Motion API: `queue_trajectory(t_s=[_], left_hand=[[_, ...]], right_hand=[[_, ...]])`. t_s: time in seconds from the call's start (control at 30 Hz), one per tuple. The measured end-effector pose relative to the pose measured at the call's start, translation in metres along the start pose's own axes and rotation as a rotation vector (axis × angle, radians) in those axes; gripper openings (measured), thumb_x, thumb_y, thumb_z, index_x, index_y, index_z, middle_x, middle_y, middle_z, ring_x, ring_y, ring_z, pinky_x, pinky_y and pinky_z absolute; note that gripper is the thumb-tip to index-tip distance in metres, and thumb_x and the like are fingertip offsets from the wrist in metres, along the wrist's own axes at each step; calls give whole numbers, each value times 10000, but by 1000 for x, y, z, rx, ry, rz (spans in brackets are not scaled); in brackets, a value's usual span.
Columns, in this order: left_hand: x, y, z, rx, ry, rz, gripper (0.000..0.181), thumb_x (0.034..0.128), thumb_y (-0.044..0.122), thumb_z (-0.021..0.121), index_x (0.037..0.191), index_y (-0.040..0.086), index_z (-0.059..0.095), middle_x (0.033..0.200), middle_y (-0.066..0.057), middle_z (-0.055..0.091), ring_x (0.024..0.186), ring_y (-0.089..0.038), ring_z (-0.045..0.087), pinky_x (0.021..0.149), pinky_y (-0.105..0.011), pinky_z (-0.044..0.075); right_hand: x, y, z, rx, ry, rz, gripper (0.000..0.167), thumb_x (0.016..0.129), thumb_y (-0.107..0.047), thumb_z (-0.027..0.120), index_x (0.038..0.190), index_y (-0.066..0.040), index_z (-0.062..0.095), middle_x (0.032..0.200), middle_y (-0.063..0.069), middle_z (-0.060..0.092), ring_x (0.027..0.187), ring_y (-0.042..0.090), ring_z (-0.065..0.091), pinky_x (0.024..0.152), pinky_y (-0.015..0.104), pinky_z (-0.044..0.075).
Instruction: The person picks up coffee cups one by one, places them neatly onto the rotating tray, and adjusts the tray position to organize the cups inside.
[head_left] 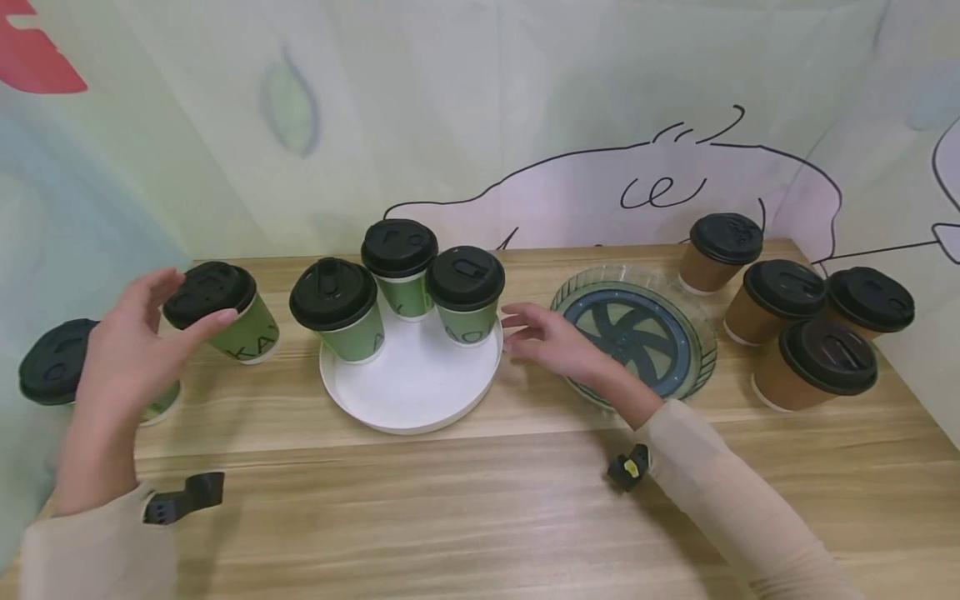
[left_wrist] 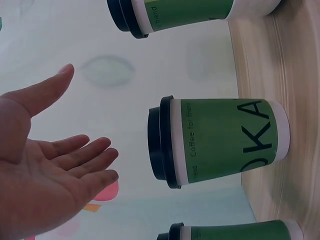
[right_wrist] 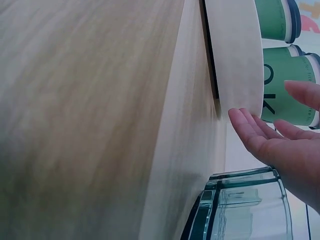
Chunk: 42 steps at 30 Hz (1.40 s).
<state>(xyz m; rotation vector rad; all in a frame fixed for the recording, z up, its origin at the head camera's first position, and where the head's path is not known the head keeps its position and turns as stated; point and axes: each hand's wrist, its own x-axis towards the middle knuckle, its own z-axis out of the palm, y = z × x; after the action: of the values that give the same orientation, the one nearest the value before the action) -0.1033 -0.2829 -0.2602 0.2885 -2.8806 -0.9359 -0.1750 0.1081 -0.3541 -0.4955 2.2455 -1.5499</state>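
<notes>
My left hand (head_left: 127,350) hovers by a green paper cup with a black lid (head_left: 253,332). Thumb and fingers are spread, and in the left wrist view a gap separates them from that cup's lid (left_wrist: 164,142). Another green cup (head_left: 56,367) stands partly hidden behind this hand. On a round white tray (head_left: 408,392) stand three green cups, a left one (head_left: 333,312), a back one (head_left: 401,258) and a right one (head_left: 467,287). My right hand (head_left: 558,342) has loosely bent fingers at the tray's right edge, holding nothing; fingertips appear to touch its side wall (right_wrist: 240,65).
A clear round tray with a dark spoked base (head_left: 633,333) lies under and behind the right forearm. Several brown black-lidded cups (head_left: 813,367) cluster at the far right. A printed cloth (head_left: 465,108) hangs behind the wooden table (head_left: 390,517).
</notes>
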Motion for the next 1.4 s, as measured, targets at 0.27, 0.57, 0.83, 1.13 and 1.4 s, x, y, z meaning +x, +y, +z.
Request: queue_trajectory(t_s=[0.27,0.57,0.83,1.13,1.4], left_hand=[[-1,-12,-6,39,61,-42,874,872,475,533,1464,38,63,1493,-205,90,1292,-496,129,965,-648,183],[-5,-29,-15,46,97,-43,860,883,395,561,1452,-7,57,1484,-238,85,1317,-461,92,1014,-610,142],[15,-96,-14,-6,159,-27,887,858,358,612,1474,130,17,1513,-154,33,1370,-329,8,1045,-588,69],[69,-236,-6,24,250,-21,1019,744,418,726,1449,343,-7,1525,-31,56,1383,-233,19,1062,-566,52],[59,-234,-12,10,265,-59,979,777,382,698,1451,333,-11,1529,-43,26,1383,-225,-9,1072,-546,43]], right_hand=[[1,0,-1,-45,-15,-16,558,877,-41,569,1384,-5,340,1334,189,442,1149,293,500,936,387,424],[2,0,0,-42,-4,-11,548,871,-26,568,1374,-3,353,1301,189,469,1130,283,513,924,376,434],[2,1,0,-27,0,-19,565,863,-14,585,1376,-1,350,1303,193,466,1115,284,524,914,365,443],[0,0,0,-34,-10,-11,578,872,-37,585,1391,-10,330,1326,185,451,1135,285,511,937,386,424],[0,0,0,-31,2,-6,560,867,-38,595,1371,5,354,1288,188,480,1123,285,518,924,374,436]])
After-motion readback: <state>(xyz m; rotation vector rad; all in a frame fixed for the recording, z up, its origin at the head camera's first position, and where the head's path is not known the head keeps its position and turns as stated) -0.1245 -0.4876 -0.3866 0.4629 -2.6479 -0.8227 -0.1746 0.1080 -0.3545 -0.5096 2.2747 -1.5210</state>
